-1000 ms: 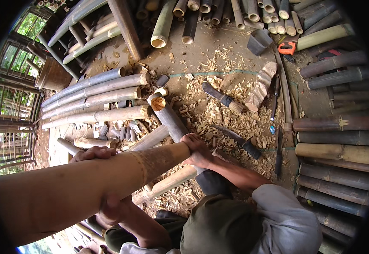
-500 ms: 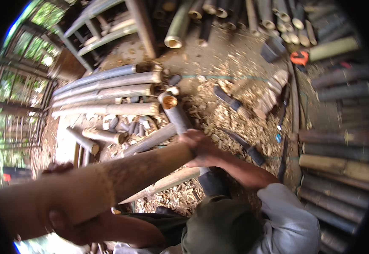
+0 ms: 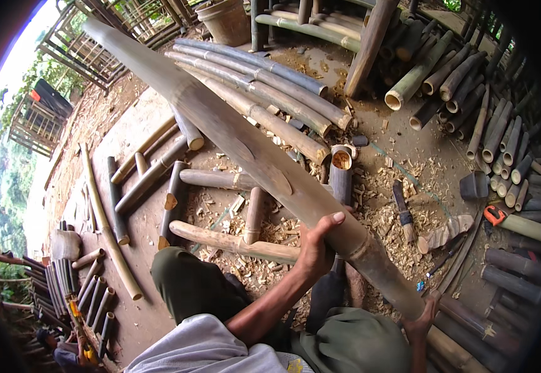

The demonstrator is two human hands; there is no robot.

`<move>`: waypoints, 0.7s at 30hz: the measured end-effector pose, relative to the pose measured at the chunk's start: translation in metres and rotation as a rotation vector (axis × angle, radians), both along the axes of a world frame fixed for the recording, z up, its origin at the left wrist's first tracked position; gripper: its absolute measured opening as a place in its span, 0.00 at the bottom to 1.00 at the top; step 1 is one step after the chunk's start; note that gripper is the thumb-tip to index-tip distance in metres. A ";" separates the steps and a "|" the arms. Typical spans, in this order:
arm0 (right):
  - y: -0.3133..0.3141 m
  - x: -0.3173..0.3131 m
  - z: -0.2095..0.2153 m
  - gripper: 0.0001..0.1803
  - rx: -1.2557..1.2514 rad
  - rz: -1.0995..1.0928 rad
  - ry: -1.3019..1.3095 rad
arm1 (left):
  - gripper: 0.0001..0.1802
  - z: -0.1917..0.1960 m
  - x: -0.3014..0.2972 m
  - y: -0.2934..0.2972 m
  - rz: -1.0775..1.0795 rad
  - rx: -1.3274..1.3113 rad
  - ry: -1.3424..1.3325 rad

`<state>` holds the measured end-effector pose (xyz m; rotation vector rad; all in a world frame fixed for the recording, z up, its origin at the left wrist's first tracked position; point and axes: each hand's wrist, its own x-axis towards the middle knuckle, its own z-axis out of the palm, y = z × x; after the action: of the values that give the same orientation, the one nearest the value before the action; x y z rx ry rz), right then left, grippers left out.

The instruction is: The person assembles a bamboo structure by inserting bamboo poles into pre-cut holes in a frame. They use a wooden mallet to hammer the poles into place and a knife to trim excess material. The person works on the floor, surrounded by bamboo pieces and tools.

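A long, thick bamboo pole [image 3: 233,146] slants across the view, its far end up at the left and its near end low at the right. My left hand [image 3: 321,244] grips it below the middle, thumb over the top. At the near end, my right hand [image 3: 421,316] is wrapped round the pole. Beneath it on the floor lies a bamboo frame, with a lower rail [image 3: 233,242], an upper rail [image 3: 218,179] and a short crosspiece [image 3: 254,214]. A dark bamboo post [image 3: 341,177] with an open cut top stands beside the pole, partly hidden.
Wood chips [image 3: 376,255] cover the floor around a dark-wrapped tool [image 3: 403,211] and a carved wood block [image 3: 445,234]. An orange-handled tool [image 3: 495,216] lies at the right. Long poles [image 3: 264,93] lie beyond; cut bamboo [image 3: 450,81] is stacked back right. A person [image 3: 65,351] is at lower left.
The pole has swung from the lower left to a diagonal, its far end now pointing up and left. Both hands still hold it, and the view has turned.
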<state>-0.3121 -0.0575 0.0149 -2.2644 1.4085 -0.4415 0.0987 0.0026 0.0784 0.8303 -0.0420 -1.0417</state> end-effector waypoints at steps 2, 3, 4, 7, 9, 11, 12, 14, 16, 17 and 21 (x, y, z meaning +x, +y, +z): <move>0.010 -0.032 0.010 0.37 -0.169 0.064 0.161 | 0.31 -0.030 -0.011 0.002 -0.021 0.055 0.145; 0.016 -0.042 0.021 0.38 -0.202 0.075 0.229 | 0.31 -0.039 -0.015 0.002 -0.026 0.059 0.212; 0.022 -0.049 0.032 0.38 -0.237 0.091 0.294 | 0.31 -0.046 -0.016 0.003 -0.030 0.061 0.276; 0.032 -0.053 0.063 0.40 -0.201 0.096 0.417 | 0.30 -0.058 -0.015 0.002 -0.017 0.077 0.428; 0.037 -0.048 0.075 0.40 -0.200 0.092 0.468 | 0.27 -0.067 -0.009 -0.005 0.010 0.076 0.544; 0.035 -0.042 0.074 0.42 -0.246 0.108 0.500 | 0.31 -0.073 0.005 -0.016 0.014 0.075 0.449; 0.030 -0.023 0.076 0.45 -0.225 0.109 0.460 | 0.34 -0.082 0.018 -0.019 0.021 0.077 0.397; 0.019 0.016 0.083 0.51 -0.191 0.109 0.392 | 0.40 -0.102 0.052 -0.024 0.076 0.047 0.359; -0.008 0.089 0.084 0.46 -0.155 0.149 0.303 | 0.48 -0.115 0.098 -0.021 0.121 0.220 0.272; -0.020 0.118 0.071 0.45 -0.123 0.166 0.266 | 0.52 -0.110 0.112 -0.017 0.070 0.307 0.100; -0.065 0.224 0.004 0.37 -0.028 0.238 0.137 | 0.52 -0.084 0.149 -0.003 0.235 0.556 -0.364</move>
<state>-0.0879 -0.1222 0.0190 -2.4878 1.1795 -0.2349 0.2478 -0.0003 -0.0057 1.4874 0.0394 -0.6712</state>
